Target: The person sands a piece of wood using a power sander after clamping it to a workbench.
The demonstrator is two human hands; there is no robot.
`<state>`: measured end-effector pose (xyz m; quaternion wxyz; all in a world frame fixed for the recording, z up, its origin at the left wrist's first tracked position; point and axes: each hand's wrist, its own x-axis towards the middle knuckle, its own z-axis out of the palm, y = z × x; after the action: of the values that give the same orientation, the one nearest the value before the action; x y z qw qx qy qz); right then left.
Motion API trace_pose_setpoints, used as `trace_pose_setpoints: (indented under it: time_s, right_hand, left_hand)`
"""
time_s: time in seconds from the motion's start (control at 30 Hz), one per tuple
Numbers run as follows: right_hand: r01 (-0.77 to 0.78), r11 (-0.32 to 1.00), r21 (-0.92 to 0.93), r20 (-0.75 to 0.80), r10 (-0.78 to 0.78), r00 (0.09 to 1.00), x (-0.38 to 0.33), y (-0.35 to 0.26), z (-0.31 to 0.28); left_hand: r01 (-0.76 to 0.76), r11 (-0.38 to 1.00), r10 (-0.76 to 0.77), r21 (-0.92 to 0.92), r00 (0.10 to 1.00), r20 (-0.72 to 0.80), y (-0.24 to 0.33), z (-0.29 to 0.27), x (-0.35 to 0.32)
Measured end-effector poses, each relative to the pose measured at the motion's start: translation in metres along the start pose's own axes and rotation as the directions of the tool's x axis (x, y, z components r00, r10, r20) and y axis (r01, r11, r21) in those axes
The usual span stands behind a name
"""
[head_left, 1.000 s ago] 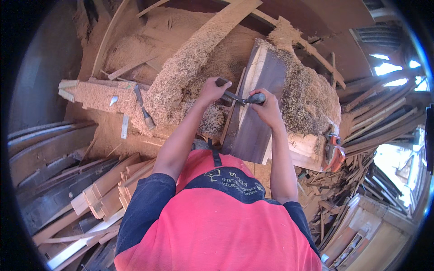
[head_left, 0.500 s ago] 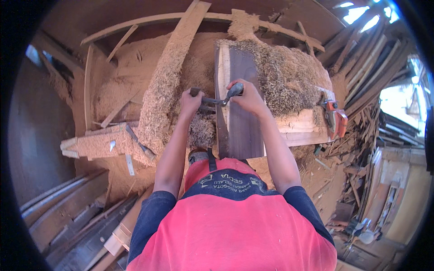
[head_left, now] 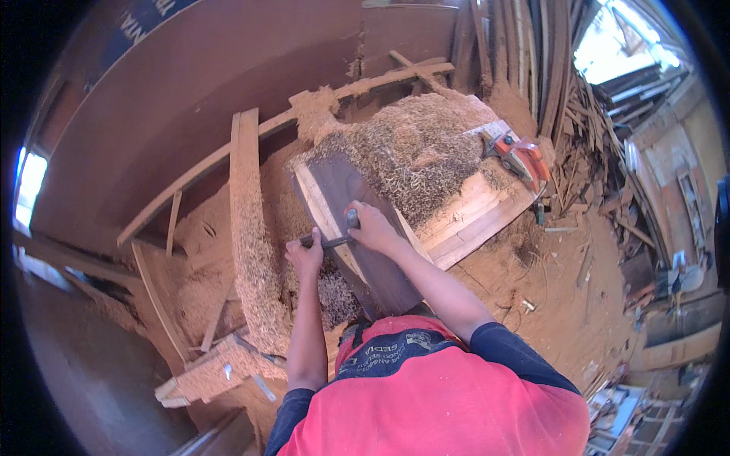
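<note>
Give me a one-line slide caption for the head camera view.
Both hands, left hand and right hand, grip a two-handled shaving tool across a dark wooden plank amid wood shavings.

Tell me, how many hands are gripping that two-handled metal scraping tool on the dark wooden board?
2. The left hand grips the handle left of the dark wooden board; the right hand grips the other handle of the two-handled metal scraping tool, over the board. No other hands show.

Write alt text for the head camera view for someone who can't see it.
Both hands grip a two-handled shaving tool across a dark wooden board: left hand on one handle, right hand on the other. Wood shavings cover the bench beyond, near an orange power tool.
</note>
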<state>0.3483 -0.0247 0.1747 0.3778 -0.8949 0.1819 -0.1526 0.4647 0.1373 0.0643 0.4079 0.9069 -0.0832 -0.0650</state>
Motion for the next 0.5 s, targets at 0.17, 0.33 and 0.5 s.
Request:
trace_pose_setpoints:
  time_s: [0.17, 0.33, 0.5]
  right_hand:
    - [-0.151, 0.957, -0.248, -0.048, 0.144, 0.988, 0.004, -0.004, 0.000]
    - [-0.182, 0.953, -0.242, -0.169, 0.143, 0.975, -0.008, -0.006, 0.000]
    - [0.177, 0.984, 0.012, -0.059, -0.176, 0.983, -0.005, 0.015, -0.006]
  left_hand:
    - [0.091, 0.990, -0.083, -0.109, 0.994, 0.075, -0.007, 0.004, 0.012]
    - [0.109, 0.963, -0.084, -0.247, 0.990, 0.113, 0.002, 0.000, 0.004]
    - [0.112, 0.964, -0.072, -0.241, 0.983, 0.167, 0.002, 0.003, 0.017]
